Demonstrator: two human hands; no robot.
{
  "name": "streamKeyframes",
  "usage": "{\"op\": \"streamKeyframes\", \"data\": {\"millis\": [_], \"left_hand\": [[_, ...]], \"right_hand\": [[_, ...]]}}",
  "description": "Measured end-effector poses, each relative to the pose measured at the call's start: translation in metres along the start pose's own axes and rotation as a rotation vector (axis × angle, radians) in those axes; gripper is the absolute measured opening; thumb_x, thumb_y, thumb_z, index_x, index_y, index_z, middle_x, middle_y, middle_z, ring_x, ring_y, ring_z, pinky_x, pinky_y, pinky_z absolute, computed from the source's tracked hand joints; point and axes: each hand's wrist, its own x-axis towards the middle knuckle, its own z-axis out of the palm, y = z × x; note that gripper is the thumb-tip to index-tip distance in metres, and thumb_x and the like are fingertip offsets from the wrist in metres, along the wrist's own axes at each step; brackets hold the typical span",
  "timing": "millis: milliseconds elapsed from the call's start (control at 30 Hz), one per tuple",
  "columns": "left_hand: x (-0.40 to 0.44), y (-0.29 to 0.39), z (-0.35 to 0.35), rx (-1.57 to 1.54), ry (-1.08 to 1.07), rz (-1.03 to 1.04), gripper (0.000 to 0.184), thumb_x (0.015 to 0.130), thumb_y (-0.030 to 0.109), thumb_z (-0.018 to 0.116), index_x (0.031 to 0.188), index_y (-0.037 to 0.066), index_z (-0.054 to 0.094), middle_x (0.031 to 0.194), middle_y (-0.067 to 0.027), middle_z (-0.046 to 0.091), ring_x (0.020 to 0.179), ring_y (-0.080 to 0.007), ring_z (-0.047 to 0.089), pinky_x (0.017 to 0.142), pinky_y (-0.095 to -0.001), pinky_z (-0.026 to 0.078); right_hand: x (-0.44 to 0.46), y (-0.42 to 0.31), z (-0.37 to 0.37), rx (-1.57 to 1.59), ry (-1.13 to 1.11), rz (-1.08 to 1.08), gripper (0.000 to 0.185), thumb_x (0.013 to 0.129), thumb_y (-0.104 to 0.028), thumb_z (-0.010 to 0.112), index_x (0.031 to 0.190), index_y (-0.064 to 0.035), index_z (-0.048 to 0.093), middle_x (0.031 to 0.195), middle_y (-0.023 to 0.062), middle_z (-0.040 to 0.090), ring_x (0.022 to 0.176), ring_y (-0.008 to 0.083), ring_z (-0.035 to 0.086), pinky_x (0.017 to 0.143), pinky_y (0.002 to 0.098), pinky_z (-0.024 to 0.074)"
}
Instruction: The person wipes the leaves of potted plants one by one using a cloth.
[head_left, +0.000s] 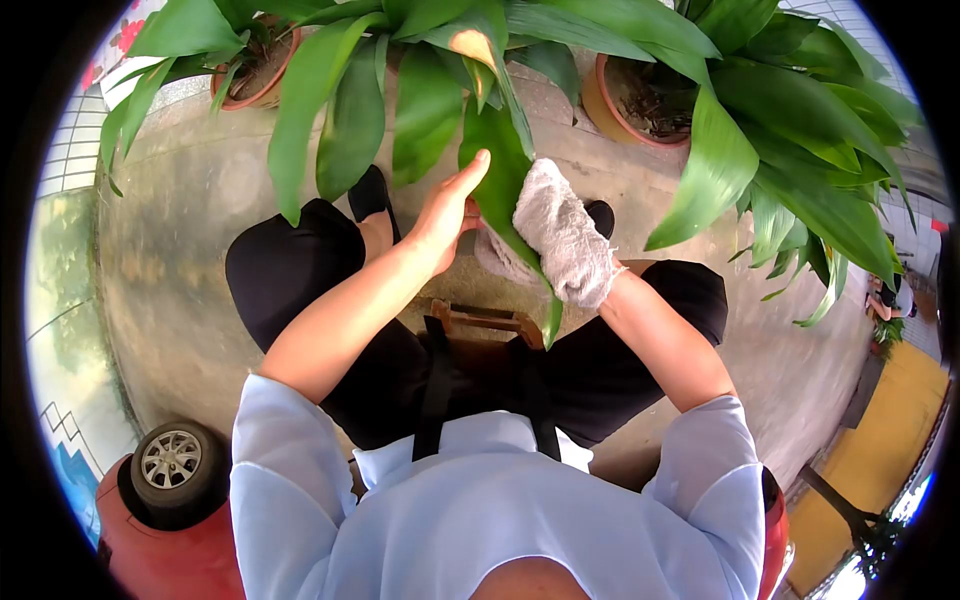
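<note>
A broad green leaf (pixel 505 185) hangs down between my hands, its narrow tip pointing toward my lap. My left hand (pixel 450 215) is at the leaf's left edge, thumb raised along its surface and the other fingers partly hidden behind it. A greyish cloth (pixel 570 235) covers my right hand, which presses against the leaf's right side; the fingers are hidden inside the cloth. More of the cloth shows behind the leaf. Another leaf above has a brown, dried patch (pixel 473 46).
Terracotta pots (pixel 598 100) with large-leaved plants stand ahead on the concrete floor (pixel 180 290). Below my hands is a wooden stool edge (pixel 485 318). A red car (pixel 170 560) with a wheel is at lower left. A person (pixel 897 298) is far right.
</note>
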Motion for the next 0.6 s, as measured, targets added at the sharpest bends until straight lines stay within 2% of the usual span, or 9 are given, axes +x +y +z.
{"op": "streamKeyframes", "data": {"millis": [100,167,267,333,400,467,533,567,600], "left_hand": [[-0.007,-0.002,0.017,-0.171,-0.103,-0.097,0.05,0.086,0.038,0.06,0.123,0.007,0.05,0.122,-0.0047,0.053,0.114,-0.0196,0.047,0.098,-0.035,0.034],[-0.005,-0.003,0.018,-0.182,-0.142,-0.085,0.039,0.087,0.02,0.059,0.121,0.003,0.05,0.119,-0.0071,0.055,0.111,-0.0204,0.05,0.097,-0.0358,0.037],[-0.001,-0.002,0.016,-0.16,-0.131,-0.064,0.034,0.087,0.005,0.052,0.12,-0.002,0.049,0.116,-0.0111,0.056,0.107,-0.0225,0.054,0.096,-0.0368,0.04],[0.003,-0.002,0.011,-0.191,-0.188,-0.057,0.034,0.086,0.002,0.052,0.12,-0.003,0.049,0.114,-0.0112,0.057,0.105,-0.0228,0.056,0.093,-0.0362,0.043],[0.004,-0.012,0.005,-0.163,-0.202,-0.075,0.035,0.085,0.0,0.052,0.12,-0.003,0.049,0.114,-0.0116,0.058,0.105,-0.0229,0.056,0.092,-0.0363,0.044],[0.003,-0.013,0.003,-0.101,-0.181,-0.056,0.036,0.085,-0.001,0.051,0.121,-0.002,0.048,0.115,-0.0124,0.057,0.106,-0.0232,0.056,0.092,-0.0367,0.045],[0.002,-0.01,0.003,-0.07,-0.181,-0.083,0.038,0.086,-0.003,0.049,0.124,-0.001,0.047,0.118,-0.0127,0.056,0.108,-0.0231,0.055,0.093,-0.0367,0.045],[0.001,-0.008,0.003,-0.054,-0.18,-0.093,0.039,0.086,-0.003,0.048,0.125,0.0,0.047,0.119,-0.0129,0.056,0.109,-0.023,0.055,0.093,-0.0367,0.045],[-0.001,-0.008,0.004,-0.067,-0.198,-0.059,0.039,0.087,-0.003,0.048,0.126,0.001,0.046,0.12,-0.0126,0.055,0.109,-0.0227,0.055,0.093,-0.0367,0.045]], "right_hand": [[-0.017,0.026,0.0,-0.583,-0.003,-0.43,0.015,0.08,-0.011,0.058,0.095,-0.0083,0.056,0.085,0.0048,0.055,0.08,0.0167,0.055,0.07,0.0295,0.0416],[-0.03,0.025,-0.016,-0.94,-0.078,-0.636,0.026,0.082,-0.009,0.055,0.108,-0.0072,0.055,0.099,0.0064,0.058,0.089,0.0155,0.058,0.078,0.0289,0.0442],[-0.052,0.028,-0.051,0.259,-0.18,-0.321,0.042,0.085,-0.012,0.054,0.126,-0.0081,0.048,0.114,0.0065,0.059,0.099,0.0151,0.059,0.088,0.0277,0.0464],[-0.045,0.011,-0.082,0.427,-0.12,-0.245,0.042,0.086,-0.014,0.054,0.127,-0.0067,0.047,0.115,0.0084,0.058,0.101,0.0175,0.058,0.087,0.0305,0.0468],[-0.04,0.022,-0.087,-0.063,0.055,-0.333,0.04,0.088,-0.016,0.052,0.125,-0.0039,0.047,0.119,0.0122,0.054,0.108,0.0207,0.052,0.089,0.0361,0.0449],[-0.026,0.03,-0.082,-1.086,0.188,-0.493,0.039,0.089,-0.017,0.049,0.125,-0.0012,0.046,0.12,0.0158,0.052,0.111,0.0245,0.05,0.089,0.0404,0.0448],[-0.028,0.013,-0.078,-1.496,0.013,-0.32,0.041,0.085,-0.013,0.051,0.123,0.0001,0.048,0.12,0.0197,0.051,0.112,0.0307,0.05,0.091,0.0423,0.0447],[-0.035,-0.038,-0.083,-1.109,-0.172,-0.082,0.043,0.08,-0.01,0.054,0.122,0.0001,0.05,0.121,0.022,0.05,0.114,0.0347,0.05,0.095,0.0425,0.0439],[-0.048,-0.017,-0.067,-1.279,0.166,-0.72,0.044,0.074,-0.005,0.054,0.116,0.0067,0.053,0.116,0.0247,0.053,0.108,0.0376,0.053,0.091,0.0457,0.0466]]}}
